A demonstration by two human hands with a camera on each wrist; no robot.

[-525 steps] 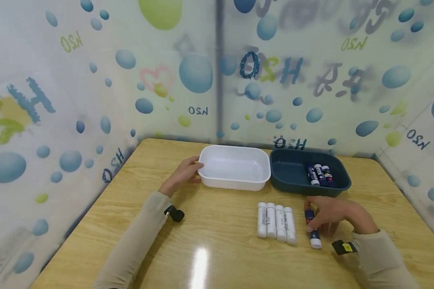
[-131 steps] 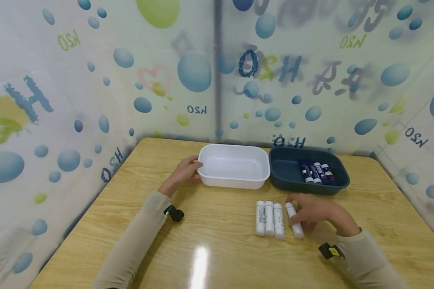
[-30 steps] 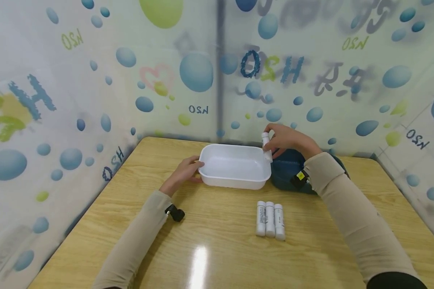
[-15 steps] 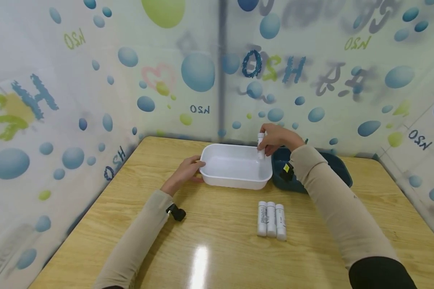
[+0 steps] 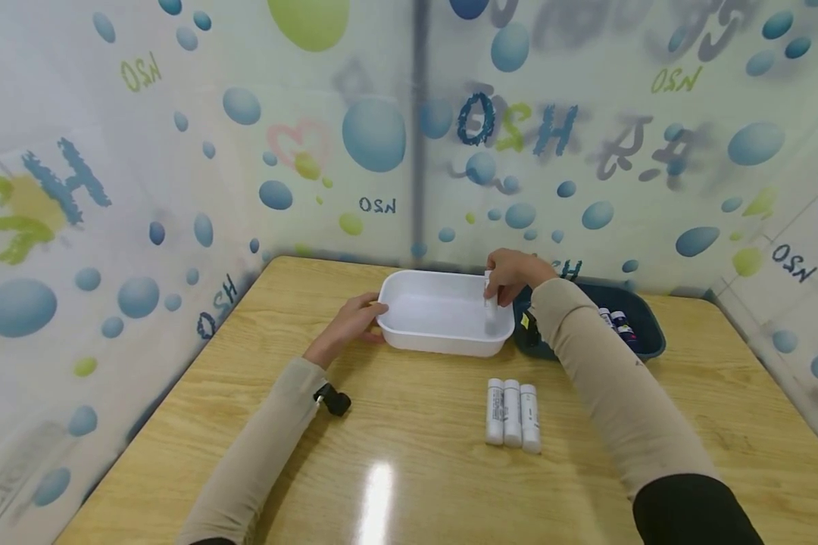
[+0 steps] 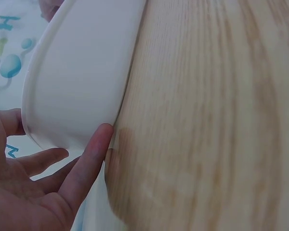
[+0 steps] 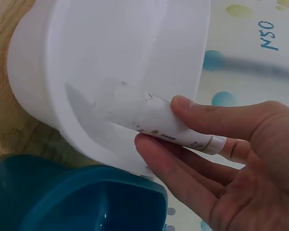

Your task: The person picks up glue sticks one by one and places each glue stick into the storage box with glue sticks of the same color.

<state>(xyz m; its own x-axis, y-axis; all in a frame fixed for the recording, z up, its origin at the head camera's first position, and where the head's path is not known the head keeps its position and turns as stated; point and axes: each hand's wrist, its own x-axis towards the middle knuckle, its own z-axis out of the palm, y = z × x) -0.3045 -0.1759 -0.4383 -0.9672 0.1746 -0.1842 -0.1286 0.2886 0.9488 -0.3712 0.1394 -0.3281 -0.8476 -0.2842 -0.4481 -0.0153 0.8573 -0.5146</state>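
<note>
My right hand pinches a white glue stick between thumb and fingers. In the right wrist view, the stick's lower end reaches inside the white plastic basin, near its right end. At the basin's left end my left hand holds the rim, thumb over the edge and fingers against the outer wall. Three more white glue sticks lie side by side on the table in front of the basins. Several navy glue sticks lie in the dark teal basin, partly hidden by my right sleeve.
The dark teal basin stands directly right of the white one, close against it. Both rest on a wooden table near its back edge. A patterned wall covering rises behind and along both sides.
A white glue stick has been lifted from the row on the table to the white basin; over the last second it moved left and lowered inside. Earlier, a navy one joined the teal basin.
</note>
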